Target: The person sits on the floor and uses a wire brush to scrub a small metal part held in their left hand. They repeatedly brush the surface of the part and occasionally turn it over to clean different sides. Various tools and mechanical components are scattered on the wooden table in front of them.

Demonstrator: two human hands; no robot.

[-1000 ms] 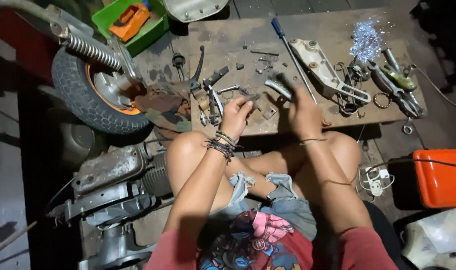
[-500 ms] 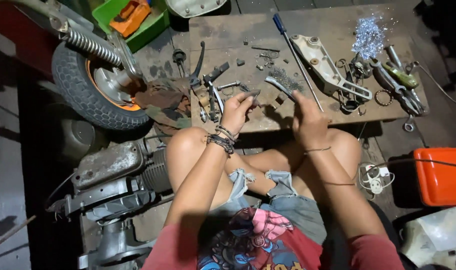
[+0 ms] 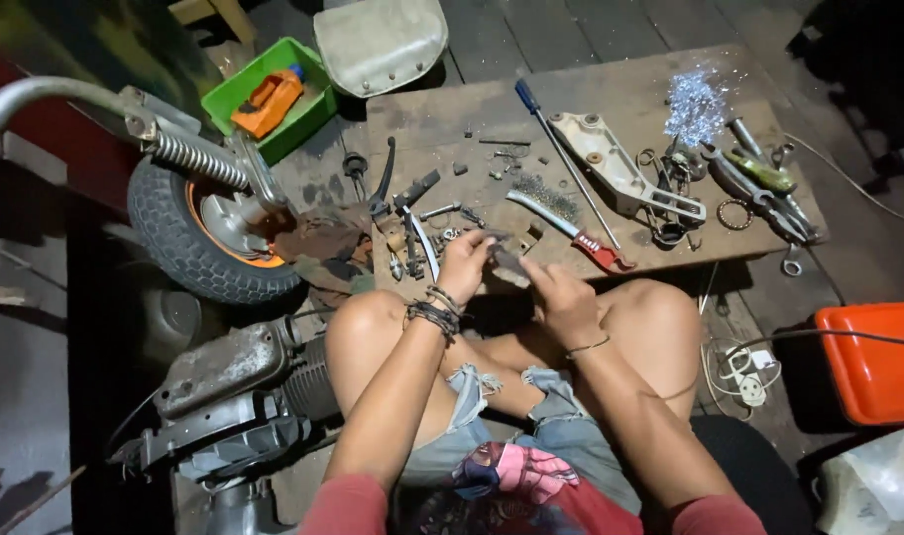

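At far left a small black-tyred wheel with an orange hub [image 3: 209, 233] is standing against the floor, a coiled steel spring [image 3: 186, 157] running above it, and a dusty grey engine block [image 3: 224, 386] is lying below, beside the person's left knee. A green plastic tray [image 3: 313, 104] holding an orange tool is sitting behind the wheel. Moving right, the low brown wooden board [image 3: 591, 74] is carrying scattered bolts and levers. At its near edge the left hand [image 3: 462, 266], wrist wrapped in dark cord bracelets, is curling its fingers around a small dark metal part [image 3: 500, 241] — thumb and fingertips closed on it, holding it just above the board. The right hand [image 3: 563, 302] is sitting just beside it, fingers partly bent and reaching up to the same part; whether it is actually gripping cannot be told. Just beyond the hands a wire brush with a red handle [image 3: 571, 226] is lying free on the board, next to a blue-handled long screwdriver [image 3: 556, 139] and a pale cast metal bracket [image 3: 616, 168]. Further right — a heap of shiny steel shavings [image 3: 692, 104], then wrenches [image 3: 759, 188]. An orange plastic box [image 3: 873, 362] is resting on the floor at far right.
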